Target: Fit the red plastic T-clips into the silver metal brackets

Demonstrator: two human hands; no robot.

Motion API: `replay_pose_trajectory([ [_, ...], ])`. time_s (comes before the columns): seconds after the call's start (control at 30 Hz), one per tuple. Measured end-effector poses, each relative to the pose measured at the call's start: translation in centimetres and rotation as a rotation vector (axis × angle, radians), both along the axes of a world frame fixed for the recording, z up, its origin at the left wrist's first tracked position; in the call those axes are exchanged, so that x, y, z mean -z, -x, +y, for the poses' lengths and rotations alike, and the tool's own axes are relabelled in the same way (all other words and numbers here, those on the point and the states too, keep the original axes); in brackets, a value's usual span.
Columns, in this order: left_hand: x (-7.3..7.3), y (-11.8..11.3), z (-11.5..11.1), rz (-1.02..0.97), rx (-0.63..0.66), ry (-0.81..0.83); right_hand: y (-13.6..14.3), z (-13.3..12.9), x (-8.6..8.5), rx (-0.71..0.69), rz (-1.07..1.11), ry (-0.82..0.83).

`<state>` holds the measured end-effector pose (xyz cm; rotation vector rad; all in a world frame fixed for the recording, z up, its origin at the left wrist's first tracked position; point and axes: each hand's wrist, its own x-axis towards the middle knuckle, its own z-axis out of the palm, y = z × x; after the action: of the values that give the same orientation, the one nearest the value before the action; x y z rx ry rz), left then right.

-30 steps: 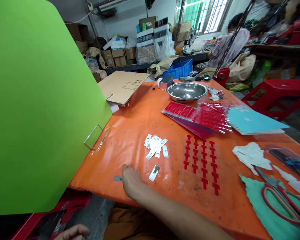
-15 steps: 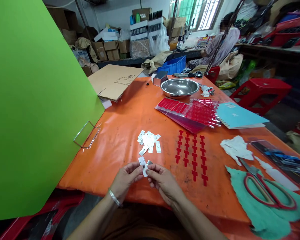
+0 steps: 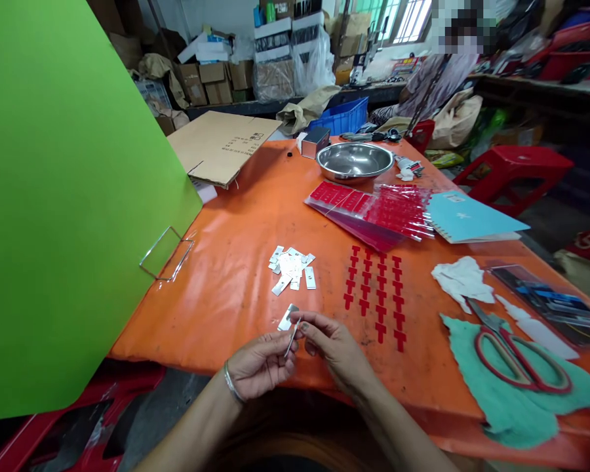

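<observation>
Silvery and thin, the strip (image 3: 291, 342) could slip and drop on the near side of the pile (image 3: 290, 266), being pinched by so little edge. From the left, the left hand (image 3: 259, 368) pinches its lower part; the right hand (image 3: 338, 349) pinches near its upper end (a loose plate (image 3: 285, 319) lies just beyond, also short of the pile)

On the near side of the pile of metal plates (image 3: 290, 267), the left hand (image 3: 261, 367) and the right hand (image 3: 338, 346) pinch a thin strip (image 3: 293, 337). Right of the pile lie red T-shaped pieces (image 3: 381, 299); a steel bowl (image 3: 354, 161) sits beyond.
</observation>
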<state>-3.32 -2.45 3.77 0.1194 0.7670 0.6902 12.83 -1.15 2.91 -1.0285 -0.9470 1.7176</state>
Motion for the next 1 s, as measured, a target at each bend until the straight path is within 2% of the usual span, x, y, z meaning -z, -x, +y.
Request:
replay_pose_trajectory([
  [0.1,-0.2,-0.3,-0.2,0.111,0.111,-0.085,-0.7,-0.1,0.0,-0.02,-0.011,0.034],
  [0.17,-0.3,-0.4,-0.1,0.327,0.153,-0.291,-1.0,-0.2,0.1,0.013,-0.075,0.017],
  [0.23,-0.2,-0.4,0.1,0.583,0.136,-0.558,-0.9,-0.2,0.4,0.03,-0.171,-0.063],
  [0.3,0.1,0.0,0.3,0.797,0.142,-0.76,-0.3,-0.1,0.8,0.032,-0.265,-0.183],
  [0.4,0.7,1.1,0.3,1.135,0.16,-0.94,1.3,0.0,1.8,0.054,-0.429,-0.38],
  [0.5,1.2,2.3,0.2,1.546,0.166,-1.104,2.7,0.0,2.8,0.098,-0.684,-0.697],
  [0.57,1.6,2.9,0.3,1.71,0.212,-1.13,3.2,0.0,3.3,0.078,-0.855,-0.919],
  [0.63,1.9,3.2,0.3,1.792,0.265,-1.103,3.5,-0.1,3.7,0.035,-0.999,-1.053],
  [0.73,2.5,3.4,0.5,1.84,0.297,-1.062,3.9,0.0,4.1,0.001,-1.128,-1.113],
  [1.0,3.4,3.9,0.9,1.738,0.248,-1.042,3.9,0.5,5.0,-0.074,-1.165,-1.19],
])
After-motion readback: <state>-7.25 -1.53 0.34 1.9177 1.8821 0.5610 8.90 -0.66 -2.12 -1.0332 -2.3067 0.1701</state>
